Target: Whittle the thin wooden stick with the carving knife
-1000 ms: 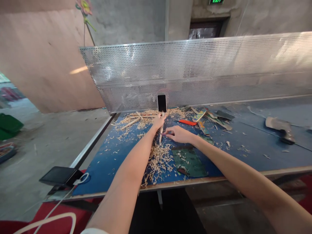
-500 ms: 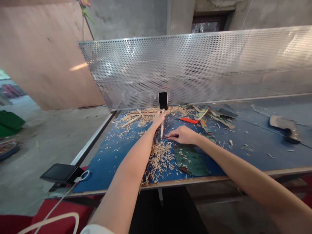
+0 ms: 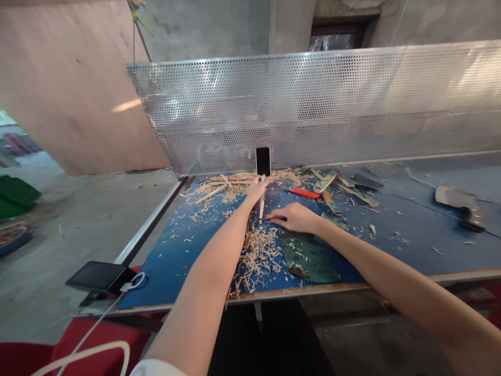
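Note:
My left hand point(image 3: 256, 189) is closed around the far part of a pale wooden stick point(image 3: 262, 207), which points back toward me over the blue tabletop. My right hand point(image 3: 294, 216) grips a slim dark-handled knife point(image 3: 277, 218). Its blade lies across the stick close to the near end; whether it bites into the wood is too small to tell. Curly wood shavings point(image 3: 260, 256) are heaped just below that end. To the right of the heap lies a dark green sheet point(image 3: 309, 258) with shavings scattered over it.
A phone point(image 3: 263, 161) leans against the perforated metal panel point(image 3: 235, 115) behind the table. An orange-red tool point(image 3: 305, 193) lies beside painted strips point(image 3: 331, 188). More pale sticks point(image 3: 209, 196) rest at the left. A black device point(image 3: 97, 277) with a cable sits at the table's left corner.
The knife blade has shifted slightly along the stick, away from its near tip. My left hand keeps its hold, and the view has moved a little.

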{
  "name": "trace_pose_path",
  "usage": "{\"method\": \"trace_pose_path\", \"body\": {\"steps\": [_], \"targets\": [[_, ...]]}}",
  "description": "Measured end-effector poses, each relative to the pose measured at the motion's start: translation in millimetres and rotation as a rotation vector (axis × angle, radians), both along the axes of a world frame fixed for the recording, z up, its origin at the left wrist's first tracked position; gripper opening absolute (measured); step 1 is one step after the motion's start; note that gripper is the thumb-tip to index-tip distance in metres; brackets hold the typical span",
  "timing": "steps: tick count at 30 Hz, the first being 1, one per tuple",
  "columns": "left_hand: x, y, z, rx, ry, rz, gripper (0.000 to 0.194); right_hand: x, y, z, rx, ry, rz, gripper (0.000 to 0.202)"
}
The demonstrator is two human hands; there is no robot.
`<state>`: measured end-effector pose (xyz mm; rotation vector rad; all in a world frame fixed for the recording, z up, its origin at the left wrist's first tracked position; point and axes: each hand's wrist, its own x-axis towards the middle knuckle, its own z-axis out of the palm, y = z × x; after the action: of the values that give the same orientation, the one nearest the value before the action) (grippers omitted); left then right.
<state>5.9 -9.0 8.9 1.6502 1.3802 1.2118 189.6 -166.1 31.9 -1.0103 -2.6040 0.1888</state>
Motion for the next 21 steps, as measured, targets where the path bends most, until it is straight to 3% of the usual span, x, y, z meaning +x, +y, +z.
{"method": "trace_pose_path", "body": {"steps": [10,17,21], "targets": [[0,0,-0.5,0.006,0.01,0.014,0.015,-10,-12,10.5,-0.202,0.026,-0.085,0.026],[-1,1,-1.2,0.015,0.025,0.021,0.017,-9,-14,20.3,-0.214,-0.052,-0.015,0.023],[-2,3,-2.6,0.013,0.026,0.013,0.023,-6,-19,21.2,-0.132,-0.104,-0.004,0.028]]}}
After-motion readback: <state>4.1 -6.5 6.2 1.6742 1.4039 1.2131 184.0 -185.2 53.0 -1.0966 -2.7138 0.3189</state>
